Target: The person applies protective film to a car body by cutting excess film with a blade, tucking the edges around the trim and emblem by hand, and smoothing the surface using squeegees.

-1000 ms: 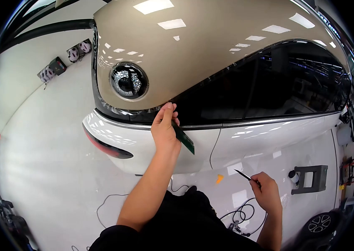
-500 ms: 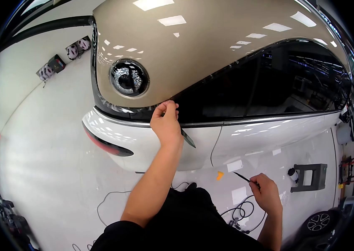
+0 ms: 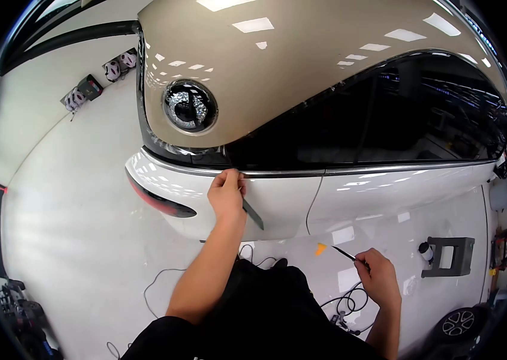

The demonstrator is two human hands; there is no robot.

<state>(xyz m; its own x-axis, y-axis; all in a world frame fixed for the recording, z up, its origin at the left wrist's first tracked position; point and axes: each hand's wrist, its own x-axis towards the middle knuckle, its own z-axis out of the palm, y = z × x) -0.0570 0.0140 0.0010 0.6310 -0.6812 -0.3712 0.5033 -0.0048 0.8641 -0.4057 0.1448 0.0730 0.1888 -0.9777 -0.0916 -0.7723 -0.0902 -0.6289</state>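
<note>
My left hand (image 3: 227, 191) is pinched closed at the dark trim line (image 3: 283, 174) under the rear side window (image 3: 301, 135) of a car. From below its fingers sticks out a flat dark strip (image 3: 253, 215), over the white body panel (image 3: 283, 201). Whether the fingertips also grip something thin at the trim, I cannot tell. Lower right, my right hand (image 3: 380, 276) is closed around a slim dark knife (image 3: 343, 253), its pointed end toward the upper left, away from the car. Glossy beige film or paint (image 3: 265, 84) covers the upper body around a round lamp (image 3: 190, 105).
A grey step stool (image 3: 462, 257) stands at right beside a dark bottle (image 3: 426, 251). An orange piece (image 3: 320, 248) lies on the floor near looped cables (image 3: 349, 300). A wheel (image 3: 458, 324) is at lower right. Boxes (image 3: 89, 87) stand at upper left.
My left hand has come down from the window's lower corner to the trim line, and the dark strip moved with it. My right hand keeps the knife in nearly the same place.
</note>
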